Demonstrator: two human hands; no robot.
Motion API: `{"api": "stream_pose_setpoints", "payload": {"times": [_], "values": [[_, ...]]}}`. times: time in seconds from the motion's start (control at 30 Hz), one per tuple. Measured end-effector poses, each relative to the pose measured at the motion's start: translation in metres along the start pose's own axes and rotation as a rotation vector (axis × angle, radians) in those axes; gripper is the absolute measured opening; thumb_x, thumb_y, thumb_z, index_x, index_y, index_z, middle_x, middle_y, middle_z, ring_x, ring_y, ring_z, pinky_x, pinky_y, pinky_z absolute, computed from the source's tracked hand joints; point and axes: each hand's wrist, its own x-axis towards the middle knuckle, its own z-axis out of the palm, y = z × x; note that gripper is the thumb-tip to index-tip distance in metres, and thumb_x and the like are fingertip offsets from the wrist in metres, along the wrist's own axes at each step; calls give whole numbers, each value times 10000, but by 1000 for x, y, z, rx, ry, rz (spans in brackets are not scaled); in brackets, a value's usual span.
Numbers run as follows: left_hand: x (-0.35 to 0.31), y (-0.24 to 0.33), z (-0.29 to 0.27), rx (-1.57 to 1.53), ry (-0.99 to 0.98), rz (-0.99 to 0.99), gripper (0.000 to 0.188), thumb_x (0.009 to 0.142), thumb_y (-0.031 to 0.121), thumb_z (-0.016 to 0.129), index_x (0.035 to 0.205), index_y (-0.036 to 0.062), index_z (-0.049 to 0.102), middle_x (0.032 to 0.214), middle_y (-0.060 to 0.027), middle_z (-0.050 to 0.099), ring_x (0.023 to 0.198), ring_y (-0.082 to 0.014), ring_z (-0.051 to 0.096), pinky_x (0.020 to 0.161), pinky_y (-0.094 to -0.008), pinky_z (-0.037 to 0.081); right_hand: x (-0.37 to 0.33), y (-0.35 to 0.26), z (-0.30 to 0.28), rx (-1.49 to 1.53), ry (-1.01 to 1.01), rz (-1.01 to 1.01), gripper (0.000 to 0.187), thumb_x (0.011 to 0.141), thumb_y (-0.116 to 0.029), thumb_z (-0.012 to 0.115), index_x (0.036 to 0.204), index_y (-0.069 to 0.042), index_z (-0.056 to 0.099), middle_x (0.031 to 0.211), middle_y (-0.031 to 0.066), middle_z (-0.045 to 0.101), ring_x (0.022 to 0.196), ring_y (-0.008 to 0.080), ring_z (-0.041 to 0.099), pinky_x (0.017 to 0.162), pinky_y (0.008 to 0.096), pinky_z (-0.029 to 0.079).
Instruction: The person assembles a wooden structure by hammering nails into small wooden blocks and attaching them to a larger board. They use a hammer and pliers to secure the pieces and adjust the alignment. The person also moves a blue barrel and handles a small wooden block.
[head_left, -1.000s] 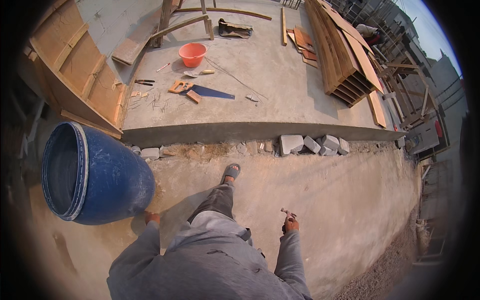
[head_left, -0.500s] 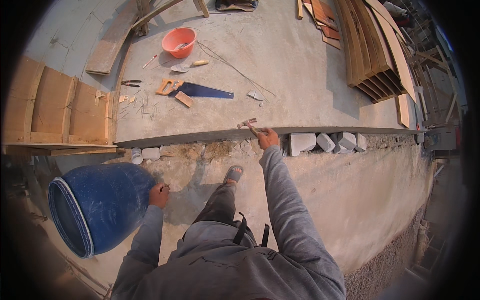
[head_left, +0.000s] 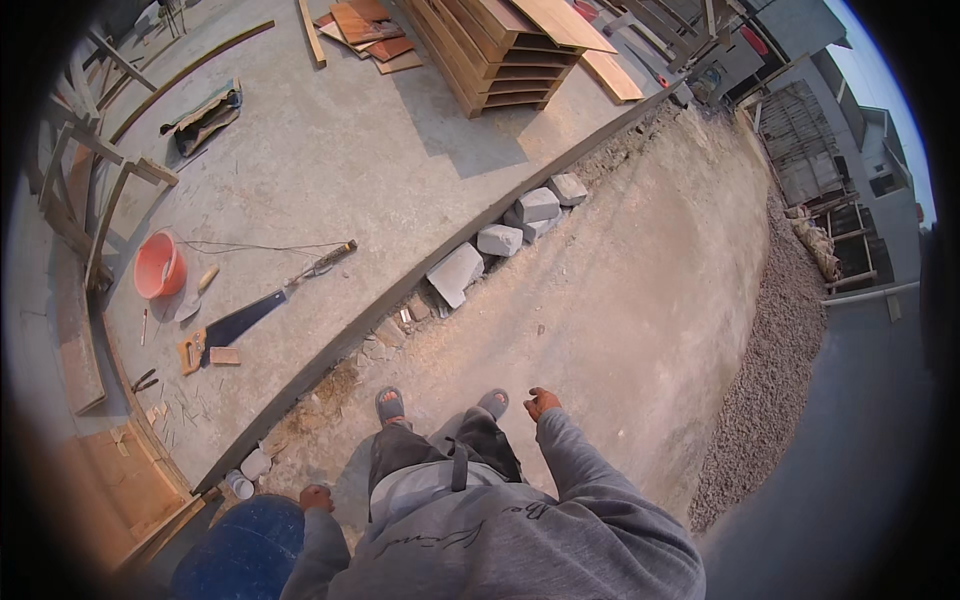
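My right hand is held out over the ground, its fingers apart and nothing in them. My left hand hangs curled beside the blue barrel; what it holds, if anything, cannot be made out. On the concrete slab lies a hammer, its handle pointing toward the slab edge and its head by the tip of a hand saw. A small wooden block rests against the saw. Beyond the saw are a trowel and an orange basin.
Broken white blocks line the foot of the slab's raised edge. A stack of wooden frames stands at the back. Pliers lie near the left wooden panel. A gravel strip runs along the right.
My right hand has let go of the hammer, which now lies on the slab, and has drawn back. The view has swung to the right, bringing the gravel strip more into sight.
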Motion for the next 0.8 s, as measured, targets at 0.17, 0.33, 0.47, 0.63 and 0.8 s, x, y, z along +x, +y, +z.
{"api": "stream_pose_setpoints", "payload": {"times": [0.17,0.33,0.47,0.63,0.8], "values": [[21,189,94,7,-31,503,212,845,-3,577,653,35,496,533,-59,483,418,-162,492,363,-337,377,-60,250,20,365,204,363,416,848,-198,673,1198,20,616,978,229,714,862,301,722,792,385,568],[-18,337,219,-59,-20,718,146,906,102,531,802,36,609,542,-46,526,435,-130,535,370,-295,426,-44,283,32,325,111,261,411,828,-197,677,1198,-22,634,921,201,720,799,264,722,739,371,571],[-104,369,374,349,-134,963,135,833,89,574,792,-5,662,653,-121,644,450,-181,596,458,-357,498,18,288,-27,645,127,225,429,821,-216,672,1210,-39,632,886,172,711,758,233,705,711,348,562],[-238,388,543,819,-292,1281,163,746,196,673,822,55,703,795,-156,702,748,-305,682,704,-409,535,64,331,-104,944,404,99,422,885,-211,613,1266,-35,573,904,126,692,721,205,681,625,354,541],[-289,455,662,1072,-397,1126,218,715,256,710,825,68,702,824,-159,705,783,-321,677,747,-407,530,140,412,-189,1137,306,389,385,887,-174,606,1242,-27,574,869,130,682,691,201,671,600,356,541]]}}
